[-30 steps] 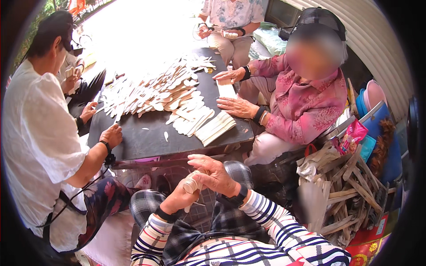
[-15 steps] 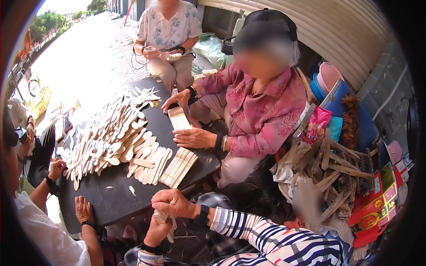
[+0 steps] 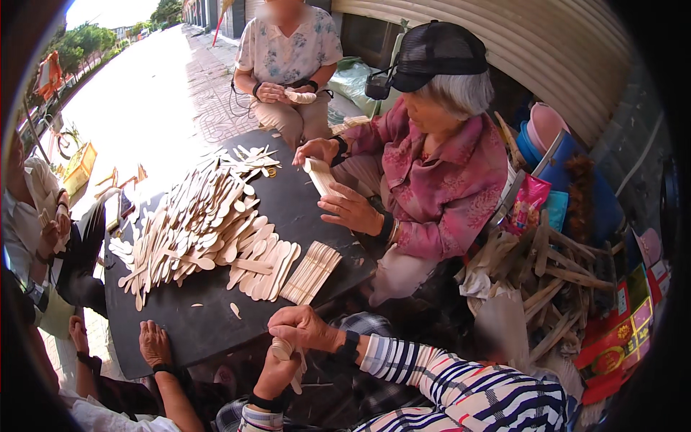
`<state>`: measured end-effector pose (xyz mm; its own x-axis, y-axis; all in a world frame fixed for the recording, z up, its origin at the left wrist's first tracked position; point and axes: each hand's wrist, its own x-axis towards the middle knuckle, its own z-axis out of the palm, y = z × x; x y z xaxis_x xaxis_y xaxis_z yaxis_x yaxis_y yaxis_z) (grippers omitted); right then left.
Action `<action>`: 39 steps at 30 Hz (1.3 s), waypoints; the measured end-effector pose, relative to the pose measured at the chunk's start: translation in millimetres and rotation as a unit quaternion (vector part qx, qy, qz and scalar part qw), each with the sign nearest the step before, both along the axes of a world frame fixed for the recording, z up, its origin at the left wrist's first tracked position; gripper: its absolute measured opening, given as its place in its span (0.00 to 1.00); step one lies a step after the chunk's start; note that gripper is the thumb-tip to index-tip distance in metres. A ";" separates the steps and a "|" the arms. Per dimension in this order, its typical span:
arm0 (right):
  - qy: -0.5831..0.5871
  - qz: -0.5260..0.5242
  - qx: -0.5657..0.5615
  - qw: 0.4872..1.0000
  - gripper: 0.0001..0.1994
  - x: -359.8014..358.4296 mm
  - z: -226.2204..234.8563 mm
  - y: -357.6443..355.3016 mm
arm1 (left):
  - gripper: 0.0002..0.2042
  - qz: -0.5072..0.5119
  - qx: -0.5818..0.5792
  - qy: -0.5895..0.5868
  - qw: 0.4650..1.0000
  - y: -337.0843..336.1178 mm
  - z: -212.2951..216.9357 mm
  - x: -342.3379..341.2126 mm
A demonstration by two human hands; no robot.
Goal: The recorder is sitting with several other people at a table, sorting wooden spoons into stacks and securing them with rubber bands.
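Observation:
My left hand (image 3: pixel 276 373) and my right hand (image 3: pixel 305 327) are closed together around a small bundle of flat wooden sticks (image 3: pixel 282 351), just off the near edge of a black table (image 3: pixel 317 223). My right hand sits on top of the bundle and my left hand grips it from below. A large loose pile of wooden sticks (image 3: pixel 194 223) covers the table's middle and left. A neat row of stacked sticks (image 3: pixel 311 272) lies close in front of my hands.
A person in a pink shirt (image 3: pixel 439 187) sits at the right, holding a stack of sticks. Another person (image 3: pixel 288 50) sits at the far end. Someone's hand (image 3: pixel 154 343) rests on the near left edge. Scrap wood (image 3: pixel 554 281) is heaped at the right.
The view has swung to the right, so the table now lies more to the left. My hands stay together on the bundle, slightly lower in the picture.

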<state>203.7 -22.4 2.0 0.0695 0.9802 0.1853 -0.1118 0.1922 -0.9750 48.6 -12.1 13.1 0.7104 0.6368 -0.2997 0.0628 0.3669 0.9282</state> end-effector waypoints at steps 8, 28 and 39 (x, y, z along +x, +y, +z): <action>-0.010 0.018 -0.013 1.000 0.09 -0.2 -3.6 -5.6 | 0.23 -0.038 0.014 0.012 0.999 -3.5 -9.2 -5.1; -0.340 0.176 0.544 0.747 0.49 55.5 359.3 -8.1 | 0.23 0.089 -0.015 -0.111 0.990 28.1 -6.7 -24.4; -0.574 0.110 0.482 0.653 0.47 60.9 432.3 -36.9 | 0.26 0.101 -0.055 -0.145 0.983 17.3 7.3 -29.7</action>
<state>264.6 -59.3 434.3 -0.7801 0.3328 0.5298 0.4574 0.8811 0.1201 18.8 5.2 20.4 0.6380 0.7493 -0.1777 -0.2836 0.4432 0.8504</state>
